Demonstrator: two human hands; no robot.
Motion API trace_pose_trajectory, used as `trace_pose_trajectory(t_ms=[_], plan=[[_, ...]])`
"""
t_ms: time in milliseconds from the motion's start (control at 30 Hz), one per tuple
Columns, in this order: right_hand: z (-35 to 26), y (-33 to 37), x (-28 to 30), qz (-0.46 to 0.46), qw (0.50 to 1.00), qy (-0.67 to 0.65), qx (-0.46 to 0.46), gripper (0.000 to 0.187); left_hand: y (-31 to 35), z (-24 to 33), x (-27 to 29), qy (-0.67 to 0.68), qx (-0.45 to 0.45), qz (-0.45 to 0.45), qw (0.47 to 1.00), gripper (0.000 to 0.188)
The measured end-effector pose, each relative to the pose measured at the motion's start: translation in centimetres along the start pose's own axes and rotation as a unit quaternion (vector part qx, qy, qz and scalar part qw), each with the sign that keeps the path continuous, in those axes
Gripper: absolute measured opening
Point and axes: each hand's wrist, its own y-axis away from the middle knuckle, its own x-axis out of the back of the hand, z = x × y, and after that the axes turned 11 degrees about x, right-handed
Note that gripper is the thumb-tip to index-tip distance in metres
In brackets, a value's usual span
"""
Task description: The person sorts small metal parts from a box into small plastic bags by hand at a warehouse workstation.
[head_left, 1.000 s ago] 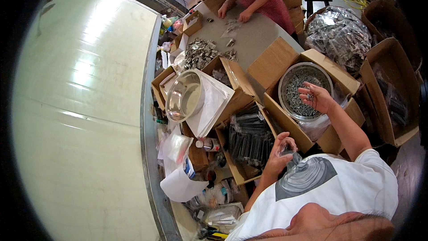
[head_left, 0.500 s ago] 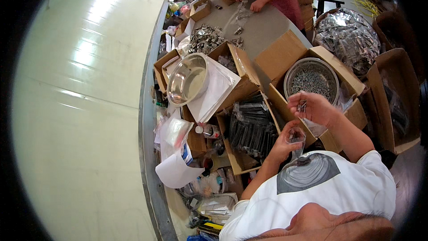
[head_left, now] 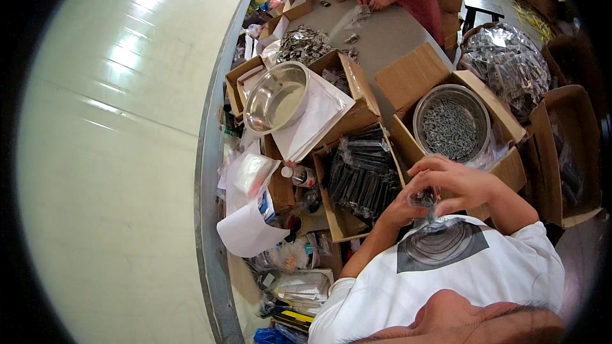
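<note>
My left hand (head_left: 400, 209) holds a small clear plastic bag (head_left: 422, 200) in front of my chest, fingers closed round it. Over the bag's mouth my right hand (head_left: 468, 181) is turned down, its fingers bent and the thumb low beside the bag. What lies in the right fingers is hidden by the hand. Just beyond it, small grey screws (head_left: 449, 129) fill a round metal bowl (head_left: 487, 129) inside an open cardboard box (head_left: 408, 76). Left of my hands, another box (head_left: 342, 226) holds a stack of black pieces in clear wrapping (head_left: 360, 175).
A metal basin (head_left: 254, 105) rests on white sheets (head_left: 319, 118) at the left. Behind lies a heap of small metal parts (head_left: 303, 44). Across the table a person in a red apron (head_left: 408, 0) handles a clear bag (head_left: 360, 16). Filled shiny bags (head_left: 503, 57) stand at the right.
My right hand, palm up with small metal pieces by the bowl, has come down to the bag and turned over. The left hand still holds the bag. The co-worker's hands have come together.
</note>
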Motion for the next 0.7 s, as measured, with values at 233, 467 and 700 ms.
trace_pose_trajectory(t_ms=[233, 467, 700], plan=[[0.7, 1.6, -1.1, 0.064, 0.992, 0.055, -0.095, 0.012, 0.3, 1.8, -1.0, 0.057, -0.003, -0.039, 0.998, 0.074], [1.2, 2.5, -1.2, 0.149, 0.973, 0.088, -0.154, 0.012, 0.7, 2.4, -2.5, -0.138, -0.168, 0.219, 0.951, 0.029], [1.6, 3.1, -2.0, 0.204, 0.956, 0.158, -0.139, 0.015, 0.7, 2.2, -2.2, -0.267, -0.248, 0.301, 0.881, 0.018]])
